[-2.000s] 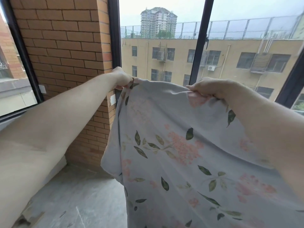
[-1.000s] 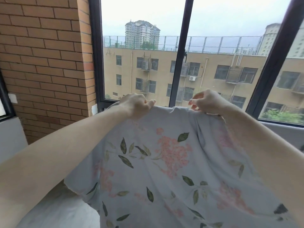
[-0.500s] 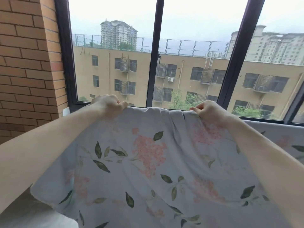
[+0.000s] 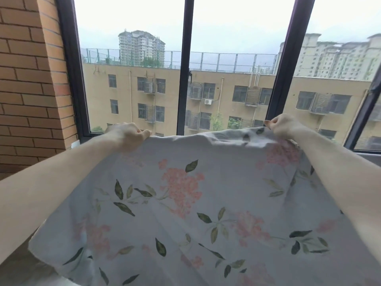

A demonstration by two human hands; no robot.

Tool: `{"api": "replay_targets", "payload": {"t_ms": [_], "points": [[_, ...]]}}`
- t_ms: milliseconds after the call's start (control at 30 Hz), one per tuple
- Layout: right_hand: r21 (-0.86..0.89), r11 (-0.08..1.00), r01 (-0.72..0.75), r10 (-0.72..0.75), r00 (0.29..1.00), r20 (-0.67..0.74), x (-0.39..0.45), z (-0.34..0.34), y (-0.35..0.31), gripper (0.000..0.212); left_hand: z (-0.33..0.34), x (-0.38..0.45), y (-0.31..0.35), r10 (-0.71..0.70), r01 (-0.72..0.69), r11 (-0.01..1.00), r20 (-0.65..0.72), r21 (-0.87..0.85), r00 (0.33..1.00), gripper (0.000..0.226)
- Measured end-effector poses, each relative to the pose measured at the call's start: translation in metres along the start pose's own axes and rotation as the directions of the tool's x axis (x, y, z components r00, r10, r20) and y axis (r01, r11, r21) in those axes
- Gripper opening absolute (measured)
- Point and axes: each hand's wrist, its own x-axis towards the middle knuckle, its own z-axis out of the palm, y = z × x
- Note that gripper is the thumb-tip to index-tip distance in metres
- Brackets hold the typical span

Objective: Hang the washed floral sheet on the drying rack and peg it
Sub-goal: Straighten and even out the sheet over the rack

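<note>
Windows (image 4: pixel 132 79) and a brick wall (image 4: pixel 31 79) face the person. Left hand (image 4: pixel 125 134) and right hand (image 4: pixel 283 126) each pinch the top edge of the sheet (image 4: pixel 185 203), stretched between them in the air. No rack or pegs show; hanging and pegging seem yet undone.

A brick wall (image 4: pixel 28 83) flanks dark-framed windows (image 4: pixel 185 79) facing tan, possibly residential buildings (image 4: pixel 226 96).
</note>
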Motion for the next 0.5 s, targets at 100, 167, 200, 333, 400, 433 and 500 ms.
{"api": "replay_targets", "payload": {"t_ms": [100,167,200,333,400,433,500], "points": [[0.038,0.996,0.076,-0.08,0.99,0.115,-0.016,0.006,-0.012,0.035,-0.001,0.005,-0.007,-0.046,0.046,0.998,-0.005,0.038,0.999,0.063],[0.029,0.987,0.156,-0.158,0.975,0.153,-0.037,0.015,-0.025,0.038,0.0,0.005,-0.011,-0.051,0.051,0.998,-0.003,0.023,0.999,0.066],[0.002,0.98,0.197,-0.194,0.965,0.178,-0.047,0.022,-0.032,0.04,0.002,0.004,-0.011,-0.037,0.037,0.999,0.0,-0.005,0.999,0.066],[0.002,0.938,0.346,-0.344,0.931,0.12,-0.088,0.051,-0.067,0.047,0.001,-0.003,-0.009,0.054,-0.062,0.985,-0.049,-0.159,0.997,0.066],[0.037,0.886,0.462,-0.463,0.886,0.033,-0.108,0.066,-0.096,0.038,0.002,-0.008,-0.007,0.101,-0.125,0.966,-0.113,-0.225,0.988,0.06],[0.078,0.848,0.524,-0.526,0.85,0.018,-0.12,0.079,-0.115,0.032,0.004,-0.012,-0.011,0.097,-0.135,0.951,-0.146,-0.28,0.984,0.054],[0.147,0.764,0.628,-0.635,0.772,0.006,-0.132,0.097,-0.145,0.028,0.005,-0.016,-0.008,0.068,-0.157,0.902,-0.225,-0.403,0.972,0.038]]}}
